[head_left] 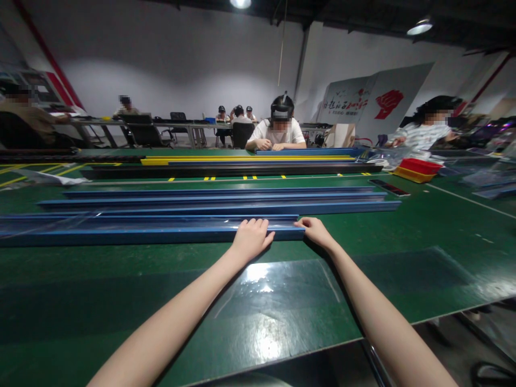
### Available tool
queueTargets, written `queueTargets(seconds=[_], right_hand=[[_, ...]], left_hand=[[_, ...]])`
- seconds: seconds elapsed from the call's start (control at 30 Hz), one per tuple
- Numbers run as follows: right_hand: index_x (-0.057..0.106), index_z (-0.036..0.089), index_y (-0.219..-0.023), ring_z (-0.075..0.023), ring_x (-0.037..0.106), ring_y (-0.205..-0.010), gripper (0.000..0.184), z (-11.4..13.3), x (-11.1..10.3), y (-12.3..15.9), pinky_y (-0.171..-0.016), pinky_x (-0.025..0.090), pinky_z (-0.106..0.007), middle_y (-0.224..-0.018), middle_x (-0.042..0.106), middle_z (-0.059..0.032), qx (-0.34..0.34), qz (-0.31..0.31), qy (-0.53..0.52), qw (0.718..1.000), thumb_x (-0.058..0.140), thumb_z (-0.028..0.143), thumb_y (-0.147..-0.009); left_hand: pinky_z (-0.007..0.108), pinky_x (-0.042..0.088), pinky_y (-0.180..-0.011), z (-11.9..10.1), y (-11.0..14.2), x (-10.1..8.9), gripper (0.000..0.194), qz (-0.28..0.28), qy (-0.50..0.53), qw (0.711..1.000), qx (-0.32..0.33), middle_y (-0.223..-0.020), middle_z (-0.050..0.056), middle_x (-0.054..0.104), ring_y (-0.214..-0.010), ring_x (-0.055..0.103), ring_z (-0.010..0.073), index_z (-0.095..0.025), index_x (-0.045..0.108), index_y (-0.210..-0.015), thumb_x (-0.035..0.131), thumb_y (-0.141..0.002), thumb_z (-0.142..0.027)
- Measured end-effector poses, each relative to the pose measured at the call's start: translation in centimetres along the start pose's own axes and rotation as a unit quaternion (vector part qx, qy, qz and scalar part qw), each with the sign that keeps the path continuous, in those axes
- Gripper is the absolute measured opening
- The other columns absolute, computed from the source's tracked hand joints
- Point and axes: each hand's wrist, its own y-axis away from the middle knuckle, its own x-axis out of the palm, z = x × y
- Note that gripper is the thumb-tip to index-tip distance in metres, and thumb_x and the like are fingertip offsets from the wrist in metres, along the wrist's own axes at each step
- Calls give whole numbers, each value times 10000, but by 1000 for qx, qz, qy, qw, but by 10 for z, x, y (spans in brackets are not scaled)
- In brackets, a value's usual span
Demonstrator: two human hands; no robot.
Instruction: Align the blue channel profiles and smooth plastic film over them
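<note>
A green surface point(403, 231) carried a blue rail point(141, 236), nearest of several.
Steadying its right end seemed the step in hand; the next move likely called for an even hold. The left hand point(252, 238) lay across it, fingers together; the right hand point(317, 233) touched its end, fingers narrowed, though any grip was unclear.

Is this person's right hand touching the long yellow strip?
No, the right hand is at the right end of the nearest blue rail.

On the table point(407, 231), one channel point(161, 236) lies before other channels point(282, 208); behind their right ends, seemingly a phone point(389, 187), near trays point(417, 170).
</note>
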Motion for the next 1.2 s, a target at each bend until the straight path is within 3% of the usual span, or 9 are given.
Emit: queueTargets(seconds=[0.23, 0.53, 0.83, 1.2], right_hand=[[537, 168, -562, -121, 464, -559, 330, 3, -1, 1, -542, 306, -232, -551, 542, -8, 10, -3, 2, 1000, 453, 456, -700], [541, 171, -561, -121, 472, -556, 363, 2, -1, 0, -547, 317, -231, -551, 548, -9, 10, -4, -2, 1000, 449, 488, -711], [524, 172, -556, -119, 462, -555, 353, 0, 0, -1, -548, 308, -233, -550, 534, -6, 11, 2, -5, 1000, 445, 482, -704], [525, 176, -546, -117, 455, -546, 366, 3, -1, 0, -539, 304, -230, -533, 528, -4, 10, -1, -5, 1000, 440, 495, -703]], left_hand=[[305, 384, -680, 2, -4, -7, 290, 33, 27, 999, -19, -830, 86, 643, -799, 592, 216, -139, 513, -918, 422, -859, -408], [256, 383, -624, 11, -9, -14, 226, 70, 145, 986, -52, -811, 16, 633, -752, 596, 174, -189, 495, -815, 515, -815, -414], [232, 352, -578, 15, -11, -11, 265, 61, 207, 972, -95, -758, -8, 600, -703, 553, 149, -192, 499, -703, 587, -750, -437], [232, 352, -584, 14, -10, -10, 273, 51, 202, 974, -90, -746, -11, 584, -696, 541, 145, -194, 511, -689, 590, -749, -448]])
